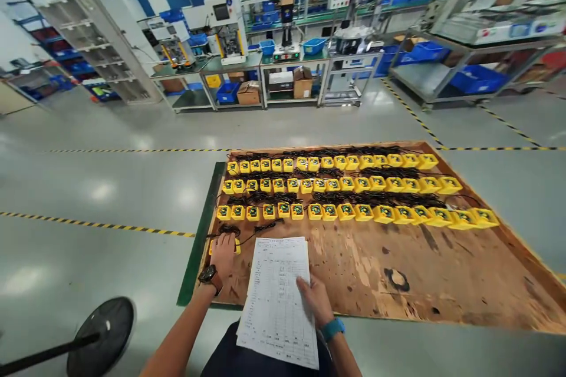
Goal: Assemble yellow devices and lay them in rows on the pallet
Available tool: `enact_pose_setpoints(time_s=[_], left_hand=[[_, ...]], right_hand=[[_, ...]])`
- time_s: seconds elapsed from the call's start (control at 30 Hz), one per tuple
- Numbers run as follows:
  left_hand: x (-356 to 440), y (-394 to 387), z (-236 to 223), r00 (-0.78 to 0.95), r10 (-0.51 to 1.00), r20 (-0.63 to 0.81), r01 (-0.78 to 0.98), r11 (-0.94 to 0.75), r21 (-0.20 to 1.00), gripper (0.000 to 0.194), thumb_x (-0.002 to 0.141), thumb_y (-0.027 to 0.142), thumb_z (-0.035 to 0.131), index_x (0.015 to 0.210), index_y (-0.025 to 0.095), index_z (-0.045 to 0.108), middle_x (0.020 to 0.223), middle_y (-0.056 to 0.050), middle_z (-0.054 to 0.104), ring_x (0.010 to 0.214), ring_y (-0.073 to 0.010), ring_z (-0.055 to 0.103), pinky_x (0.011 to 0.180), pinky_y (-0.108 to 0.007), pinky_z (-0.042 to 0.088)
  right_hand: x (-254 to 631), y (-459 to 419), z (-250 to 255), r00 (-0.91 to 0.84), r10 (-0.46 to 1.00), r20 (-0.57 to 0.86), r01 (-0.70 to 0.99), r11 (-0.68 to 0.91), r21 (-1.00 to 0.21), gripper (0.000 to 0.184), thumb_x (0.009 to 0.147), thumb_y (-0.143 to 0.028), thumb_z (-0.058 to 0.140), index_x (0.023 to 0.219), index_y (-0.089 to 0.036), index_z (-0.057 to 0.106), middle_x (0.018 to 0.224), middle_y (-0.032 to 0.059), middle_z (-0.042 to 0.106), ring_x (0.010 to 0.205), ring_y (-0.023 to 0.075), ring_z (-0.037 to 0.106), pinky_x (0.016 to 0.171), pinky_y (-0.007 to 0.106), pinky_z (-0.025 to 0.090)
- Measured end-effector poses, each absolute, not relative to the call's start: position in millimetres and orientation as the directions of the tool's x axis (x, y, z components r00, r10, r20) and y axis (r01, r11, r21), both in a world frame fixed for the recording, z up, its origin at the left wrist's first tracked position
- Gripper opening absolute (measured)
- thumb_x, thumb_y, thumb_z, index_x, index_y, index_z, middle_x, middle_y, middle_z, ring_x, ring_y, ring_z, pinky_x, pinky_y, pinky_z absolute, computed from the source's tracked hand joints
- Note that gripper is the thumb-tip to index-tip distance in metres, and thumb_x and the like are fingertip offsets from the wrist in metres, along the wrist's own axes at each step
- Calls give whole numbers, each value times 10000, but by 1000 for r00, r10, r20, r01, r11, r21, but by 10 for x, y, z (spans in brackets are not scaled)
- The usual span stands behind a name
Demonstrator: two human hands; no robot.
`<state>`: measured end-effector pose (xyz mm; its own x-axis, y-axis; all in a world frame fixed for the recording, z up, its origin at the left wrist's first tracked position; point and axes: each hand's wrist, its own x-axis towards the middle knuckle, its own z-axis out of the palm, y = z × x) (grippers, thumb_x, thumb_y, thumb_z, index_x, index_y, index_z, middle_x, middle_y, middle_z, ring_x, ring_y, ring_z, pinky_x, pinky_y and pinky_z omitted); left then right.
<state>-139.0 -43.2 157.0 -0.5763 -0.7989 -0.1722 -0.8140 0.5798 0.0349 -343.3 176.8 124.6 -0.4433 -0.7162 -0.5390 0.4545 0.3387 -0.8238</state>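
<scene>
My left hand (224, 252) is at the front left of the wooden board, its fingers bent over a yellow box (237, 247). Yellow shows on both sides of the fingers; whether it is one box or two is hidden. A black cable (260, 227) lies just behind it. In my right hand (317, 299) is a printed sheet of paper (278, 300), held by its right edge with the thumb on top. The paper slants over my lap and the board's front edge. Behind my hands stand several rows of open yellow boxes (316, 211) with circuit parts inside.
Bundles of black cable (354, 197) lie between the rows. The wooden board (354, 271) has a raised rim. A round black base with a pole (104, 336) stands at lower left. Workbenches (294, 62) with machines and blue bins line the back; striped tape marks the floor.
</scene>
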Motion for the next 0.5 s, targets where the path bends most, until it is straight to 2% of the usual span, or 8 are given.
enact_pose_setpoints(time_s=[0.13,0.23,0.33,0.5], left_hand=[[-1367,-547,1576,-576,-785,-228,-816,569,106,503,845,92,541,1345,123,596,1416,-181,628,1419,-323,478,1185,-503,336],[-1346,-588,1568,-586,-771,-251,-810,561,169,514,839,120,579,1351,146,593,1413,-167,635,1430,-311,471,1186,-487,329],[-1332,-597,1560,-597,-756,-267,-802,557,217,553,835,141,600,1386,161,569,1436,-157,623,1445,-307,458,1204,-491,303],[-1364,-555,1522,-610,-732,-302,-792,557,251,585,812,133,643,1391,129,560,1465,-176,601,1460,-325,449,1230,-508,286]], right_hand=[[-3556,1443,1219,-376,-770,-516,364,389,-846,494,572,-624,772,734,-159,734,836,135,764,937,390,704,909,501,539],[-3573,1232,1192,-355,-791,-499,295,412,-862,431,575,-565,754,739,-167,753,872,132,773,999,407,690,943,506,524],[-3499,1055,1152,-342,-806,-484,249,418,-873,440,570,-560,753,771,-168,764,915,130,780,982,403,692,945,504,524],[-3274,884,1126,-411,-774,-482,215,432,-876,501,525,-646,769,719,-188,708,847,138,770,918,398,702,871,484,552]])
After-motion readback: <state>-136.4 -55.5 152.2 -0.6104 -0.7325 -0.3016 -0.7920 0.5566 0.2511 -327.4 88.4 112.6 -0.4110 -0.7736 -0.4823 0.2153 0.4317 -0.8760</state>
